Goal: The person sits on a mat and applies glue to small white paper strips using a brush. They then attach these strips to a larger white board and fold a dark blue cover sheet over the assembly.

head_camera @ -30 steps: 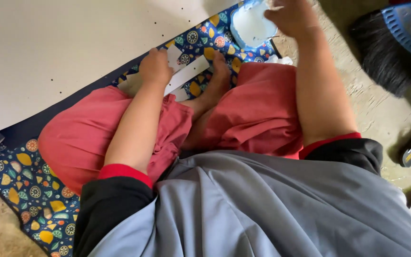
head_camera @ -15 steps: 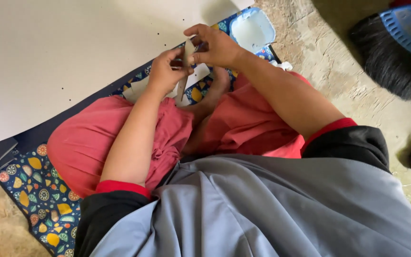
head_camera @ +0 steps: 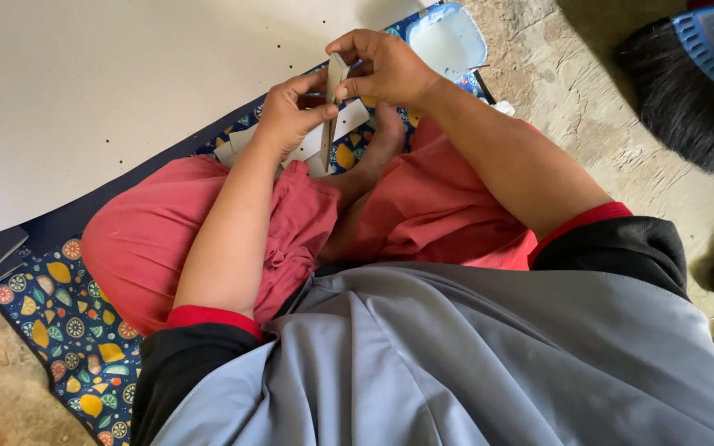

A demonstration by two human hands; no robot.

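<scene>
Centrally, thin card strip (head_camera: 329, 111): held edge-on above lap, left hand (head_camera: 289, 116) pinching at 9 o'clock, right hand (head_camera: 384, 68) gripping top at 1 o'clock, steadying it; large white board (head_camera: 126, 83) at 10 o'clock; blue-rimmed tray (head_camera: 448, 37) beyond

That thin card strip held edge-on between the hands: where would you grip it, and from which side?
Grip the card strip by its free lower half, pinching the two flat faces from the left and right. It stands nearly upright and edge-on, and the right hand and left hand already crowd its upper end, so coming from below is probably easiest.
</scene>
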